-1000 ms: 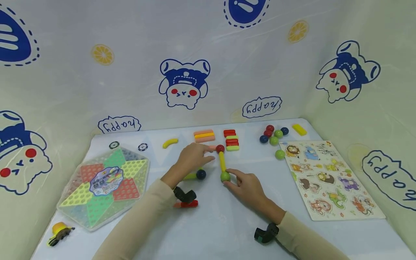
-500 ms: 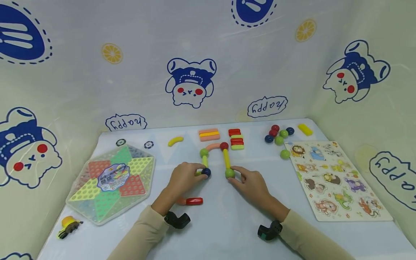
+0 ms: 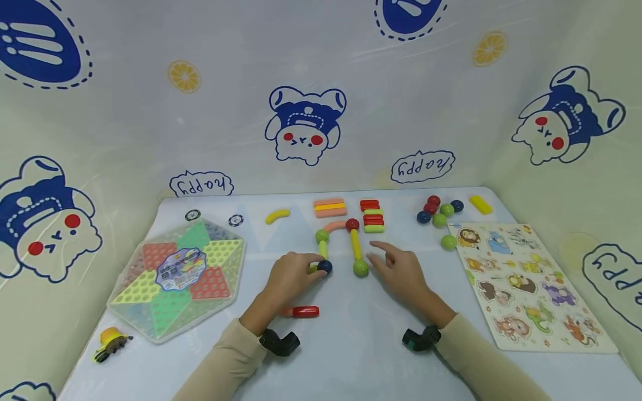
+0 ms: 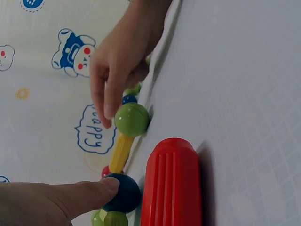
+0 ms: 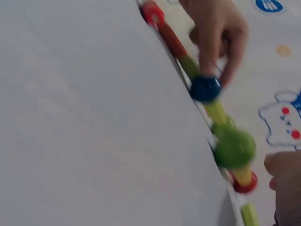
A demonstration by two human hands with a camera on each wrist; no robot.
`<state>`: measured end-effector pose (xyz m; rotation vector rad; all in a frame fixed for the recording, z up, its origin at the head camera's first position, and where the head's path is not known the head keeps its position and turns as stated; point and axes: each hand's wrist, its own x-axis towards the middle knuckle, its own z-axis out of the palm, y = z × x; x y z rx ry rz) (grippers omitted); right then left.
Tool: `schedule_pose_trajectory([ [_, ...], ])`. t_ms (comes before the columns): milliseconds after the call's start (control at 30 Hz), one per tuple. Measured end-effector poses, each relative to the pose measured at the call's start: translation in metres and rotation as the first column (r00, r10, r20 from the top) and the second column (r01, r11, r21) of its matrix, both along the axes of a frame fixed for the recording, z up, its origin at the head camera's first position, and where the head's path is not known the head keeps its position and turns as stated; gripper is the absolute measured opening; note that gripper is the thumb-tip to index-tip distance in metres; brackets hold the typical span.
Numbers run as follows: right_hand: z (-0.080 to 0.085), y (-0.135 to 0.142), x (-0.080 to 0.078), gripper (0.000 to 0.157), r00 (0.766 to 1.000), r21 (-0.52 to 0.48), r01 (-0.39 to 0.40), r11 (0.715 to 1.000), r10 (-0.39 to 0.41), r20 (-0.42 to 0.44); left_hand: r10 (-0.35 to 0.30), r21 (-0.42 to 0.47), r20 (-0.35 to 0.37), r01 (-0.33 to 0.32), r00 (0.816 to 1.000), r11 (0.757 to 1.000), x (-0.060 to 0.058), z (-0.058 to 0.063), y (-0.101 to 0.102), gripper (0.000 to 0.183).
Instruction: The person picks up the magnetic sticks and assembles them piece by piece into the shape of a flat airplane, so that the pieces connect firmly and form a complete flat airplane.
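My left hand [image 3: 291,275] pinches a dark blue ball [image 3: 325,267]; its thumb lies on the ball in the left wrist view. A light green stick [image 3: 323,250] runs from that ball to a green ball [image 3: 322,236]. From there a curved pink stick [image 3: 335,225] reaches a red ball [image 3: 353,224], and a yellow stick [image 3: 356,245] leads down to a nearer green ball [image 3: 360,269]. My right hand [image 3: 403,275] is just right of this green ball, apart from it, fingers loosely bent and holding nothing. A red ridged piece [image 4: 173,183] lies nearer me, beside the left wrist.
A hexagonal game board [image 3: 175,278] lies left, with a small yellow-hatted toy [image 3: 111,342] before it. Stacked sticks [image 3: 330,208] and a yellow curved piece [image 3: 277,216] lie at the back. Several loose balls [image 3: 439,220] sit beside an animal puzzle board [image 3: 531,289] on the right.
My left hand has come down from the curved pink stick to the dark blue ball. My right hand has let go of the near green ball and moved slightly right.
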<state>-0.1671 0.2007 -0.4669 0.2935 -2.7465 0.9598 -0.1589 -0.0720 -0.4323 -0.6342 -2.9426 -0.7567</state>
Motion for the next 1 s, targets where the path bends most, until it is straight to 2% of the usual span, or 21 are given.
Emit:
schedule_pose_trajectory([
  [167,0.000,0.022,-0.039,0.041,0.990,0.016,0.132,0.991,-0.132,0.054,0.007,0.003,0.024,-0.007,1.000,1.000,0.001,-0.001,0.005,0.033],
  [300,-0.001,0.032,-0.054,0.041,0.985,0.059,0.144,0.988,-0.149,0.092,0.000,-0.001,0.035,0.000,0.999,1.000,0.003,-0.002,0.008,0.034],
  [567,-0.002,0.035,-0.060,0.032,0.988,0.054,0.107,0.993,-0.112,0.104,0.008,0.019,0.032,-0.009,0.999,1.000,0.004,0.001,0.006,0.032],
  [867,-0.002,0.031,-0.061,0.041,0.988,0.141,0.090,0.986,-0.106,0.110,0.003,0.020,0.001,-0.003,1.000,1.000,0.003,-0.002,0.001,0.032],
  [1000,0.000,0.031,-0.058,0.045,0.989,0.059,0.076,0.995,-0.082,0.119,0.004,0.021,-0.009,-0.004,1.000,1.000,0.002,-0.002,0.000,0.032],
])
